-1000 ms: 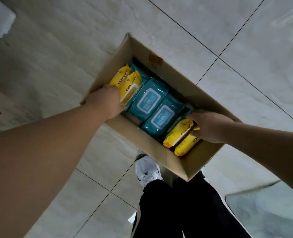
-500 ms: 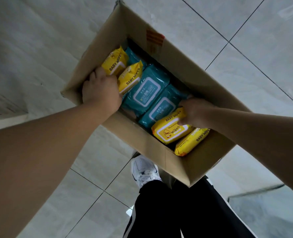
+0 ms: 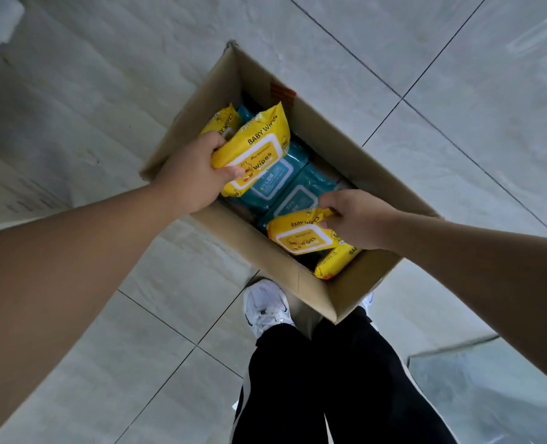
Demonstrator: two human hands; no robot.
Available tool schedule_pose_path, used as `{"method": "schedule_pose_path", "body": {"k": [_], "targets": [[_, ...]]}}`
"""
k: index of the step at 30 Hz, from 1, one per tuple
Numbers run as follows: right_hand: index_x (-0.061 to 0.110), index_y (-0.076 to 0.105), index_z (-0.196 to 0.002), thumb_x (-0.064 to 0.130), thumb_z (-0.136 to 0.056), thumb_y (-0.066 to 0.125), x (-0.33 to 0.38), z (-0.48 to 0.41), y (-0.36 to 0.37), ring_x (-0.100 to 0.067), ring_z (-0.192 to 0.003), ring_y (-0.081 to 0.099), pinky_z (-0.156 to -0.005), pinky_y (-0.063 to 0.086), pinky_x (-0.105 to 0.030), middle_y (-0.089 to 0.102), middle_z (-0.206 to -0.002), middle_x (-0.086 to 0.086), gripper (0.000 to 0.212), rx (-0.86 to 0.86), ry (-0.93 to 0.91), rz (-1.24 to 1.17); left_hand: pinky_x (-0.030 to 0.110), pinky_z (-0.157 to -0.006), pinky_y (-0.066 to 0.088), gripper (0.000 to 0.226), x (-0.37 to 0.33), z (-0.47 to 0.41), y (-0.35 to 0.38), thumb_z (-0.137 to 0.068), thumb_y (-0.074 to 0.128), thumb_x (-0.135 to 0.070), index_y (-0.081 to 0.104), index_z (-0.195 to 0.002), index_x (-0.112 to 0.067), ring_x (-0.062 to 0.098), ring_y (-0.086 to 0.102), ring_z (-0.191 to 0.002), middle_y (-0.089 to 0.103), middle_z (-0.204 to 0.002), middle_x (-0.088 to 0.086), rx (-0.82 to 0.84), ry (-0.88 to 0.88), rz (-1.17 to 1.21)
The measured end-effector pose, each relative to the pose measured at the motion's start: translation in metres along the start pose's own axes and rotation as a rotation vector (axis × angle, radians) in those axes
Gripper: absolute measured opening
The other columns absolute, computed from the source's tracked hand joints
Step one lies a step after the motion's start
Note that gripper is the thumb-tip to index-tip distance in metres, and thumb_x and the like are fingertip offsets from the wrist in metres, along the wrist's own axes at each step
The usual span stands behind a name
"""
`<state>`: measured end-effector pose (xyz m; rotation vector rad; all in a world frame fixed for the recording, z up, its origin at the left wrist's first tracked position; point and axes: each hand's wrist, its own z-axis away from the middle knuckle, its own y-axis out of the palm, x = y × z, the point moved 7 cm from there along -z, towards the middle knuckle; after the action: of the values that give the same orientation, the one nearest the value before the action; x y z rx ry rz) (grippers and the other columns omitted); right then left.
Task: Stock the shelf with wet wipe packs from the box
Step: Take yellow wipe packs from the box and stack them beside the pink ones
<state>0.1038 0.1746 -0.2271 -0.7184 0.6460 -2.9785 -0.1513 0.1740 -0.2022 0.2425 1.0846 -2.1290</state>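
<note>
a yellow wet wipe pack (image 3: 254,149) is held raised above the far left end of the cardboard box (image 3: 329,139), tilted, with its printed face turned up. it is gripped at its near end by the left hand (image 3: 190,173), the fingers curled over the edge and the thumb pressed on the label. a second yellow pack (image 3: 299,235) is pinched at its far edge by the right hand (image 3: 358,219), whose fingers are curled round it; this pack is lifted at the near right end of the box, face up.

inside the box, another yellow pack (image 3: 224,121) is stood on edge against the far left corner, just beside the raised one, and a fourth yellow pack (image 3: 334,262) is lodged on edge at the near right corner, partly hidden under the right hand. between them, teal packs (image 3: 301,192) are laid flat in a row. an orange label (image 3: 281,92) is seen on the inner far wall.

the box is set on a pale tiled floor (image 3: 441,139), touching the person's black trousers (image 3: 329,379); a white shoe (image 3: 265,304) is seen just beside its near corner.
</note>
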Motion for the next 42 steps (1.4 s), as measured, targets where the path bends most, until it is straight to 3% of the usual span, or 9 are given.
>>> {"method": "schedule_pose_path", "body": {"k": [3, 5, 10, 17, 23, 25, 31, 35, 42], "targets": [[0.020, 0.048, -0.081, 0.024, -0.095, 0.062, 0.018, 0.044, -0.031, -0.022, -0.067, 0.048, -0.055, 0.036, -0.028, 0.047, -0.068, 0.003, 0.021, -0.092, 0.007, -0.116, 0.025, -0.064, 0.045, 0.029, -0.029, 0.027, -0.030, -0.086, 0.074, -0.037, 0.057, -0.105, -0.023, 0.015, 0.062, -0.082, 0.065, -0.097, -0.006, 0.051, 0.022, 0.018], [0.019, 0.049, -0.080, 0.024, -0.094, 0.063, 0.031, 0.076, -0.053, -0.019, -0.064, 0.049, -0.056, 0.039, -0.030, 0.051, -0.068, 0.000, 0.020, -0.136, 0.015, -0.171, 0.021, -0.060, 0.042, 0.027, -0.053, 0.047, -0.058, -0.085, 0.075, -0.039, 0.057, -0.102, -0.029, 0.011, 0.062, -0.077, 0.067, -0.094, -0.009, 0.057, 0.045, 0.007], [0.021, 0.045, -0.072, 0.019, -0.094, 0.061, 0.063, 0.160, -0.109, -0.014, -0.062, 0.046, -0.055, 0.036, -0.028, 0.047, -0.066, 0.004, 0.028, -0.240, 0.009, -0.298, 0.034, -0.075, 0.053, 0.022, -0.113, 0.102, -0.132, -0.083, 0.077, -0.039, 0.060, -0.093, -0.030, 0.015, 0.069, -0.083, 0.073, -0.094, -0.006, 0.047, 0.082, 0.046], [0.023, 0.041, -0.068, 0.018, -0.095, 0.062, 0.126, 0.288, -0.198, -0.011, -0.055, 0.037, -0.055, 0.031, -0.029, 0.038, -0.058, 0.010, 0.034, -0.368, -0.116, -0.462, 0.027, -0.063, 0.047, 0.019, -0.195, 0.204, -0.234, -0.082, 0.079, -0.033, 0.060, -0.083, -0.033, 0.010, 0.070, -0.073, 0.075, -0.087, -0.008, 0.041, 0.130, 0.168], [0.028, 0.046, -0.070, 0.038, -0.084, 0.059, 0.200, 0.404, -0.258, -0.017, -0.061, 0.041, -0.059, 0.035, -0.036, 0.040, -0.062, 0.006, 0.022, -0.351, -0.297, -0.550, 0.039, -0.080, 0.056, 0.031, -0.263, 0.293, -0.338, -0.076, 0.078, -0.047, 0.064, -0.095, -0.028, 0.011, 0.071, -0.084, 0.075, -0.093, -0.008, 0.018, 0.187, 0.098], [0.029, 0.045, -0.069, 0.035, -0.085, 0.058, 0.231, 0.438, -0.276, -0.015, -0.060, 0.039, -0.057, 0.033, -0.034, 0.038, -0.062, 0.007, 0.022, -0.364, -0.382, -0.556, 0.045, -0.082, 0.056, 0.033, -0.286, 0.326, -0.377, -0.075, 0.076, -0.050, 0.063, -0.097, -0.029, 0.014, 0.071, -0.085, 0.074, -0.093, -0.007, -0.014, 0.221, 0.079], [0.024, 0.041, -0.065, 0.025, -0.086, 0.062, 0.330, 0.523, -0.307, -0.017, -0.059, 0.037, -0.053, 0.033, -0.031, 0.035, -0.062, 0.001, 0.030, -0.342, -0.648, -0.708, 0.033, -0.072, 0.049, 0.019, -0.327, 0.437, -0.480, -0.086, 0.074, -0.042, 0.061, -0.092, -0.031, 0.006, 0.065, -0.079, 0.071, -0.089, -0.007, -0.094, 0.241, 0.002], [0.015, 0.041, -0.068, 0.009, -0.095, 0.062, 0.398, 0.557, -0.319, -0.008, -0.052, 0.039, -0.048, 0.034, -0.018, 0.036, -0.059, 0.006, 0.035, -0.261, -0.834, -0.738, 0.041, -0.085, 0.053, 0.024, -0.320, 0.509, -0.539, -0.085, 0.072, -0.048, 0.062, -0.101, -0.033, 0.009, 0.067, -0.089, 0.071, -0.093, -0.011, -0.165, 0.158, -0.050], [0.009, 0.041, -0.070, -0.003, -0.097, 0.055, 0.520, 0.604, -0.330, -0.005, -0.051, 0.036, -0.049, 0.031, -0.016, 0.036, -0.057, 0.008, 0.034, -0.159, -1.064, -0.625, 0.052, -0.092, 0.053, 0.028, -0.286, 0.627, -0.614, -0.083, 0.075, -0.046, 0.064, -0.103, -0.030, 0.017, 0.070, -0.093, 0.075, -0.097, -0.008, -0.375, 0.075, 0.016]]}}
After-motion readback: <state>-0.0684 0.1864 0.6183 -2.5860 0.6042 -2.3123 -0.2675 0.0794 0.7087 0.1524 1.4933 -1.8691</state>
